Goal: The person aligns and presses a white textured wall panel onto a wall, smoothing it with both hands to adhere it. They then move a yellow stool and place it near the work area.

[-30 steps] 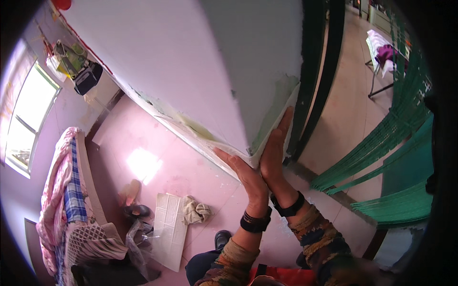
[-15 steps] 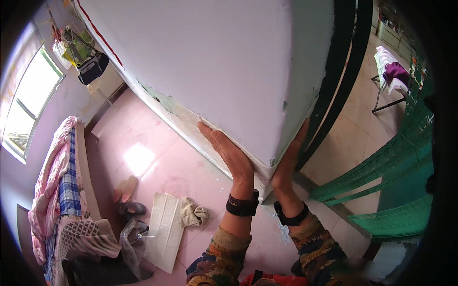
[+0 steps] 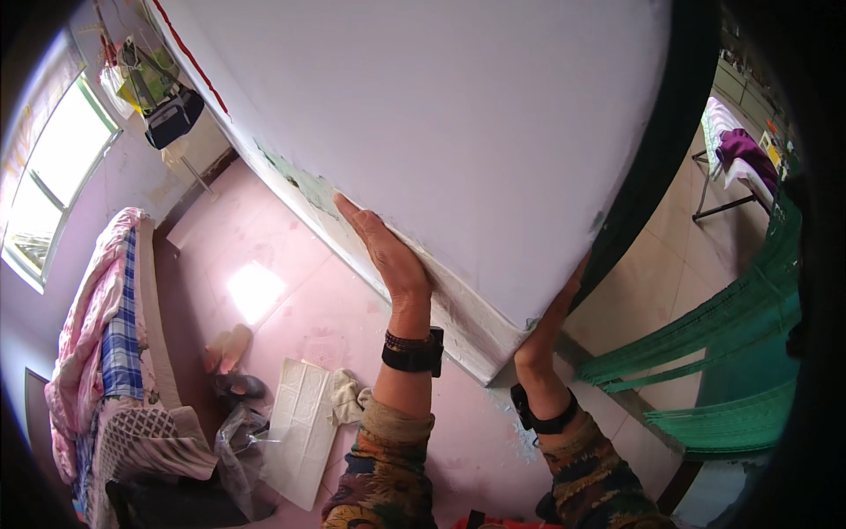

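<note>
Open and outstretched, the left hand (image 3: 392,260) lies against a white strip (image 3: 476,328) along the base of a white wall (image 3: 458,150); the right hand (image 3: 548,328), partly hidden, extends open along the adjoining face. A brick-patterned panel (image 3: 300,432) and beige cloth (image 3: 346,398) lie on pink floor tiles (image 3: 322,309), left; green netting (image 3: 714,309) hangs right.

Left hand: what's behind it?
A pale lower strip of the white wall shows right of the left hand, and a worn greenish patch to its upper left. Whatever it directly covers can't be seen.
</note>
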### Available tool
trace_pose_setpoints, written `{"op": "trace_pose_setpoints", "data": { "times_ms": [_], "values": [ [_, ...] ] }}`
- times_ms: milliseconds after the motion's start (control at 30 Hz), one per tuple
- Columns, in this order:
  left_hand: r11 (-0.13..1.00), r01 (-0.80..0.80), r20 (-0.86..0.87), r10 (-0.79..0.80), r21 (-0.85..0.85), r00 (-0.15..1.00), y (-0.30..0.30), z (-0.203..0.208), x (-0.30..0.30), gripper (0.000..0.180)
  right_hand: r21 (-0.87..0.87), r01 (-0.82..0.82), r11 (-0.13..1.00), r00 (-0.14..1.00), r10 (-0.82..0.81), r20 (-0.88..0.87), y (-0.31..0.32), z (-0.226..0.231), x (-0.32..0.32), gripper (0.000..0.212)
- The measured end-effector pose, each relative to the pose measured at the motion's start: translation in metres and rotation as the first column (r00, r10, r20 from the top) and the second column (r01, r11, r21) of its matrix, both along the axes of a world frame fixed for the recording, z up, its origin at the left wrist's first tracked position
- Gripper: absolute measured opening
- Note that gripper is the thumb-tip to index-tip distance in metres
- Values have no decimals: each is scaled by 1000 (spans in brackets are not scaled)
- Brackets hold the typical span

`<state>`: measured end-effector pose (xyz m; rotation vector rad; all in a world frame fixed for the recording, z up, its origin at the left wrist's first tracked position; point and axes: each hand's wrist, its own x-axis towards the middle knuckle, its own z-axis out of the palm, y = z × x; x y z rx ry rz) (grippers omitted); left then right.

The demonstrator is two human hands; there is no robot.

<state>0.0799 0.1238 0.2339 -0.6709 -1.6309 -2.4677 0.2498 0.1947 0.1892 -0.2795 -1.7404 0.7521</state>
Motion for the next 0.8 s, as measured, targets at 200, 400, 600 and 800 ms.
{"op": "trace_pose_setpoints", "data": {
  "times_ms": [200,400,600,800],
  "values": [
    [998,-38,-66,36,-39,997,0,-4,-22,67,-240,94,966,983,-51,176,-9,-10,8,90],
    [997,-55,-45,52,-61,998,-2,-2,-18,78,-199,23,980,999,-16,35,-6,14,1,84],
    [995,-6,15,7,-104,1000,1,3,65,84,-349,-44,936,997,17,-80,-9,25,-4,72],
    [997,59,2,-59,-59,998,1,13,62,86,-389,-52,920,995,15,-96,-10,19,-7,72]
  ]
}}
